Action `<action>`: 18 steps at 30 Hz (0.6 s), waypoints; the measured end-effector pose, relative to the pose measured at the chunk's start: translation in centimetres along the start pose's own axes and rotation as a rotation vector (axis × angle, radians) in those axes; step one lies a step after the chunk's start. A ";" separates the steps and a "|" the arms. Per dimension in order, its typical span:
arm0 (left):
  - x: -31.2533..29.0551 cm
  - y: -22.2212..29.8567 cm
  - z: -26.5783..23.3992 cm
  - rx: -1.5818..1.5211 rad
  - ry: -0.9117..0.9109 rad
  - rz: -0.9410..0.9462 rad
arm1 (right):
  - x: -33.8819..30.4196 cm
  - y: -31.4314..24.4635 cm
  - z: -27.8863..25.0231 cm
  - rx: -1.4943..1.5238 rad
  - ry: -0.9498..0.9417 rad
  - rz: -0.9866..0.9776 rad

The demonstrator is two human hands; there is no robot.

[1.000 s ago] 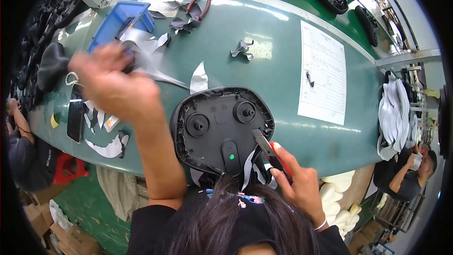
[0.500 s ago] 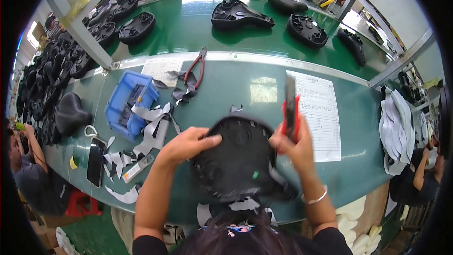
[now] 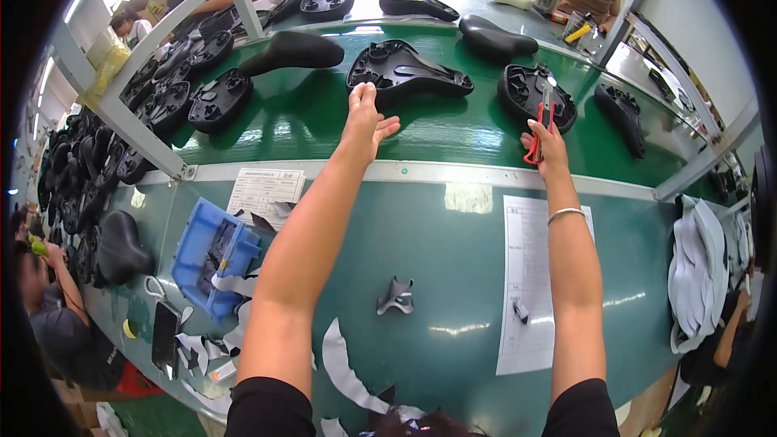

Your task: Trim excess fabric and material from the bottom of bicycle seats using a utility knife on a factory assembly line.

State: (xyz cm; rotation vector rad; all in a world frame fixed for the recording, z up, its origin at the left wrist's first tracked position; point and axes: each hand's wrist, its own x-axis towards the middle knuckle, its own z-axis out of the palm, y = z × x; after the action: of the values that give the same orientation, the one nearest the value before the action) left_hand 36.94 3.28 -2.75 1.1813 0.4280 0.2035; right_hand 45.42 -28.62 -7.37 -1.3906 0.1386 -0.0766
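Observation:
My left hand (image 3: 368,123) reaches over the green belt with its fingers stretched and thumb apart, holding nothing. Its fingertips are at the near left edge of an upturned black bicycle saddle (image 3: 405,73), perhaps touching it. A smooth black saddle (image 3: 295,53) lies top side up just left of that hand. My right hand (image 3: 547,146) grips a slim red-and-grey hand tool (image 3: 544,117) whose metal tip points away from me; its exact kind is unclear. Behind the tool lies another upturned saddle (image 3: 518,85).
Scraps of grey material (image 3: 396,295) and a curved white strip (image 3: 346,368) lie on the bench. A blue bin (image 3: 190,251), phone (image 3: 165,336) and printed sheet (image 3: 518,275) flank my arms. White pads (image 3: 696,275) hang at right; metal posts (image 3: 133,105) frame the bench. Co-workers sit around.
Both arms have stretched forward from the near bench to the belt. The saddle held in front of me has left my left hand, and a smooth saddle now lies on the belt. The tool stayed in my right.

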 end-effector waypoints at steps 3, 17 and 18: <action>4.3 -0.3 -0.7 -0.007 0.053 -0.029 | 1.6 0.6 0.6 -0.030 0.030 -0.055; -17.2 6.4 -12.6 0.558 -0.269 0.118 | -27.4 -5.5 -11.2 -0.232 0.047 0.086; -18.5 7.7 -11.6 0.627 -0.245 0.184 | -29.2 -5.9 -11.0 -0.297 0.014 0.069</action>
State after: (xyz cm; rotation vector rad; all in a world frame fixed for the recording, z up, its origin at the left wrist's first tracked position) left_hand 15.85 9.17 4.78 1.8412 0.1637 0.0798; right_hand 15.09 -36.44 -1.92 -1.6806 0.2161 -0.0083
